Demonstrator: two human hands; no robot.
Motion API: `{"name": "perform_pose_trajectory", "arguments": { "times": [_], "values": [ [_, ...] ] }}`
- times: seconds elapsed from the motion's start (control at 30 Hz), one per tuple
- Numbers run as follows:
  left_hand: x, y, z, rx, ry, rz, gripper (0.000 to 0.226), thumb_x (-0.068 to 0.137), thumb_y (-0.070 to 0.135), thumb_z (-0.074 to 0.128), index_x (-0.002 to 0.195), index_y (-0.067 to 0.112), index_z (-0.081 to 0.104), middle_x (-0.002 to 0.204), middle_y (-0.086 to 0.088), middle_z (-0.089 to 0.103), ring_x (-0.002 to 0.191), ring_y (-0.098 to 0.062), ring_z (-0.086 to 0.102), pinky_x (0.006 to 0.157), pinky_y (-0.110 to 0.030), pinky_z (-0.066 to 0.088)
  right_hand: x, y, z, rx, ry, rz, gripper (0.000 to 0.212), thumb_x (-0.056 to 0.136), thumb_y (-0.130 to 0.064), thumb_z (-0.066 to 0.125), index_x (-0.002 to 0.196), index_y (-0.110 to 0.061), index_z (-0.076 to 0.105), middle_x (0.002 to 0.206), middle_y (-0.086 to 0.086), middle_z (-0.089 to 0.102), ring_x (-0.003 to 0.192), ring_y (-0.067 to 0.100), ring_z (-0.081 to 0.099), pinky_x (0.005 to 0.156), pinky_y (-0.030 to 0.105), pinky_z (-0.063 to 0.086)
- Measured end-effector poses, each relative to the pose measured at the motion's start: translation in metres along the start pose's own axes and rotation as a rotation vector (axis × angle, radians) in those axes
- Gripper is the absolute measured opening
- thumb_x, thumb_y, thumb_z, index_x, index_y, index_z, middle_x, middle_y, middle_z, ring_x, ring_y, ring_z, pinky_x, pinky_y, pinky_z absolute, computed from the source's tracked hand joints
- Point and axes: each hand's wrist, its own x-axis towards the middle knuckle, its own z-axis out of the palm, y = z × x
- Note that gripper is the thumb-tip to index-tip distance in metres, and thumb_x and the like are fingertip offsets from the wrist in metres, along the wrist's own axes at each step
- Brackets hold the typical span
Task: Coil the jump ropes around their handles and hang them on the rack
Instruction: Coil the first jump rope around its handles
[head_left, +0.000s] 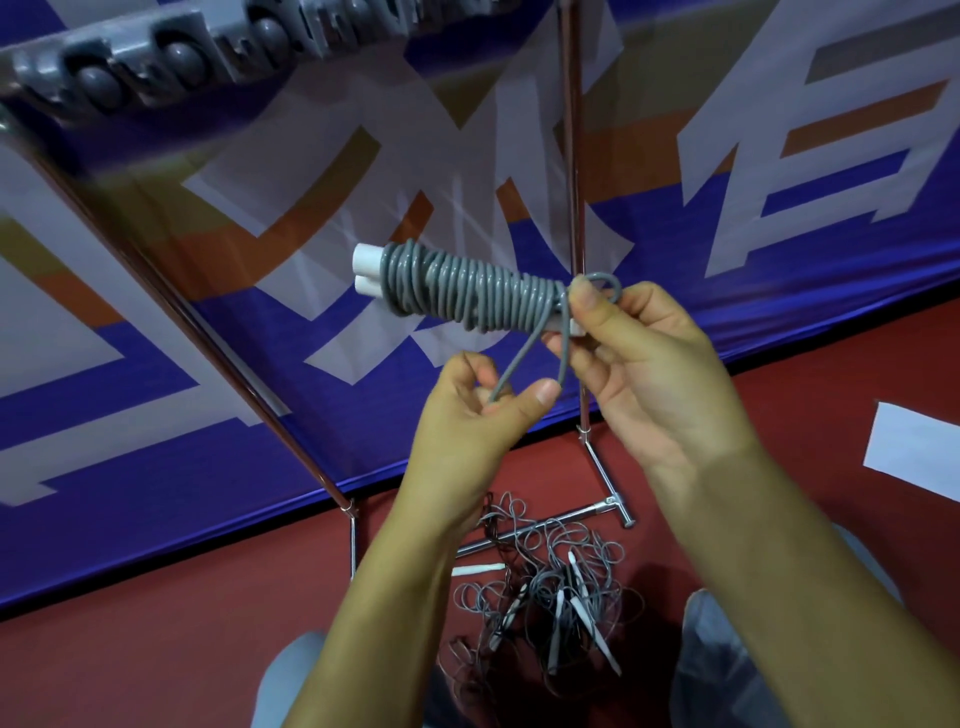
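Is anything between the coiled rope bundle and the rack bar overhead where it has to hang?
Nothing visible. The coiled rope, held by the right hand, has open air up to the rack bar at upper left. The left hand pinches the loose rope end below the bundle, out of that path.

Left hand pinches low; right hand grips higher (both forearms raised).

A grey jump rope is wound in tight turns around its two white handles, which lie side by side, tilted down to the right. A loose loop hangs from the right end. More grey ropes lie tangled on the red floor below. The grey rack hangs at the upper left.
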Motion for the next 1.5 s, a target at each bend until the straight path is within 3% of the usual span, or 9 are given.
{"name": "perform_pose_trajectory", "arguments": {
  "times": [0.17, 0.53, 0.7, 0.87, 0.93, 1.0, 1.3, 1.37, 1.5],
  "values": [
    [-0.005, -0.001, -0.005, 0.031, -0.097, 0.028, 0.022, 0.072, 0.017, 0.073, 0.064, 0.022, 0.053, 0.058, 0.010, 0.046, 0.057, -0.001, 0.042, 0.059, -0.012, 0.039, -0.004, -0.004, -0.002, 0.058, -0.018, 0.139, 0.016, 0.065, -0.016, 0.067, 0.068, -0.011, 0.052, 0.065, 0.001, 0.067, 0.064, 0.009, 0.068, 0.057, 0.018, 0.053],
    [0.009, -0.001, -0.026, 0.380, -0.010, 0.172, 0.022, 0.062, 0.025, 0.080, 0.079, 0.024, 0.066, 0.075, 0.010, 0.066, 0.074, -0.009, 0.059, 0.072, -0.026, 0.049, -0.008, -0.004, -0.005, -0.046, -0.137, 0.243, 0.018, 0.067, -0.014, 0.067, 0.074, -0.011, 0.051, 0.069, 0.002, 0.066, 0.066, 0.010, 0.067, 0.065, 0.022, 0.057],
    [0.009, 0.008, -0.031, 0.887, 0.006, 0.440, 0.026, 0.065, 0.009, 0.085, 0.072, 0.017, 0.062, 0.063, 0.007, 0.052, 0.060, -0.012, 0.049, 0.064, -0.015, 0.047, -0.014, -0.007, -0.005, -0.180, -0.188, 0.187, 0.019, 0.063, -0.017, 0.069, 0.070, -0.012, 0.051, 0.066, 0.001, 0.065, 0.062, 0.009, 0.065, 0.063, 0.021, 0.054],
    [0.011, 0.003, -0.041, 0.550, 0.001, 0.466, 0.021, 0.077, 0.016, 0.062, 0.070, 0.019, 0.043, 0.066, -0.012, 0.049, 0.060, -0.017, 0.048, 0.060, -0.013, 0.042, -0.014, -0.008, -0.010, -0.310, -0.321, 0.200, 0.029, 0.060, -0.024, 0.083, 0.070, -0.016, 0.056, 0.064, -0.002, 0.064, 0.060, 0.008, 0.061, 0.068, 0.021, 0.049],
    [0.005, 0.004, -0.037, 0.355, -0.101, 0.433, 0.024, 0.071, 0.020, 0.070, 0.067, 0.013, 0.047, 0.071, -0.009, 0.054, 0.061, -0.023, 0.054, 0.059, -0.031, 0.048, -0.013, -0.008, -0.012, -0.310, -0.417, 0.245, 0.034, 0.053, -0.031, 0.090, 0.066, -0.020, 0.060, 0.065, -0.001, 0.064, 0.060, 0.009, 0.060, 0.064, 0.020, 0.050],
    [0.001, 0.006, -0.033, 0.281, -0.164, 0.364, 0.035, 0.064, 0.018, 0.080, 0.064, 0.010, 0.046, 0.071, 0.001, 0.056, 0.063, -0.009, 0.059, 0.059, -0.025, 0.049, -0.012, -0.009, -0.015, -0.319, -0.505, 0.288, 0.036, 0.046, -0.038, 0.090, 0.065, -0.023, 0.064, 0.066, 0.000, 0.065, 0.062, 0.009, 0.062, 0.062, 0.019, 0.051],
    [-0.004, 0.020, -0.022, 0.280, -0.226, 0.206, 0.026, 0.071, -0.007, 0.074, 0.078, 0.010, 0.056, 0.070, -0.009, 0.059, 0.062, -0.005, 0.060, 0.060, -0.018, 0.051, -0.024, -0.018, -0.013, -0.375, -0.532, 0.256, 0.028, 0.061, 0.000, 0.082, 0.068, -0.013, 0.059, 0.063, 0.000, 0.068, 0.058, 0.008, 0.063, 0.058, 0.017, 0.050],
    [-0.001, 0.021, -0.027, 0.361, -0.255, 0.239, 0.025, 0.071, 0.005, 0.077, 0.085, 0.022, 0.067, 0.079, -0.020, 0.059, 0.069, -0.013, 0.061, 0.067, -0.022, 0.052, -0.027, -0.017, -0.012, -0.384, -0.542, 0.190, 0.028, 0.062, 0.003, 0.080, 0.064, -0.019, 0.063, 0.067, 0.001, 0.070, 0.063, 0.008, 0.066, 0.061, 0.017, 0.051],
    [-0.001, 0.016, -0.026, 0.561, -0.164, 0.259, 0.008, 0.067, 0.037, 0.071, 0.074, 0.033, 0.072, 0.073, 0.005, 0.057, 0.069, -0.006, 0.054, 0.067, -0.020, 0.045, -0.029, -0.009, -0.016, -0.391, -0.434, 0.111, 0.020, 0.064, -0.002, 0.069, 0.061, -0.020, 0.062, 0.062, -0.002, 0.068, 0.060, 0.006, 0.065, 0.059, 0.015, 0.050]
  ]
}}
